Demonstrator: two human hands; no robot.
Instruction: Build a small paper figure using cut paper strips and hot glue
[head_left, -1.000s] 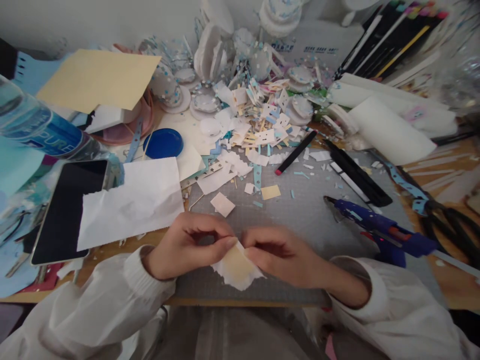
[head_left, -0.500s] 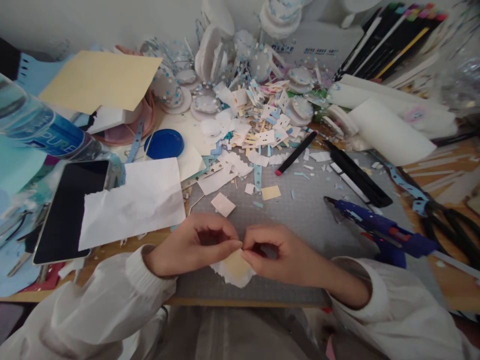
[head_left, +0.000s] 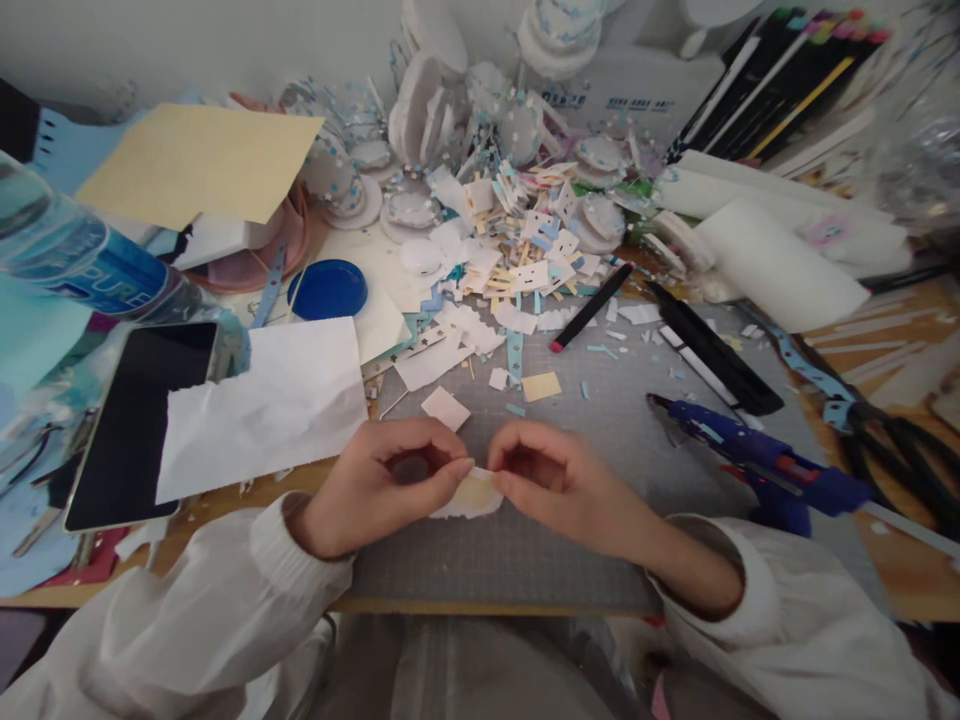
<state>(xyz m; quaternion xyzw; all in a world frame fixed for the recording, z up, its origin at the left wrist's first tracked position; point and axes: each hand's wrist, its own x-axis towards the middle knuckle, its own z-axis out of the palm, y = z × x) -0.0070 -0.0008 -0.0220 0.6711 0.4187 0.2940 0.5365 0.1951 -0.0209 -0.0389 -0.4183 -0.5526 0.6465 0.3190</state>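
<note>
Hands meet over the near middle of the grey cutting mat (head_left: 570,400). Left hand (head_left: 382,480) and right hand (head_left: 559,475) each pinch an edge of one small paper scrap (head_left: 471,497), cream with a torn white border, fingertips closed tight on it. Scrap sits between the two thumbs, just above the mat. Blue glue gun (head_left: 757,460) lies on the mat to the right, well apart from the hands. White sheet (head_left: 262,405) partly covers a dark tablet (head_left: 131,420) on the left. Pile of paper offcuts (head_left: 517,255) sits far centre.
</note>
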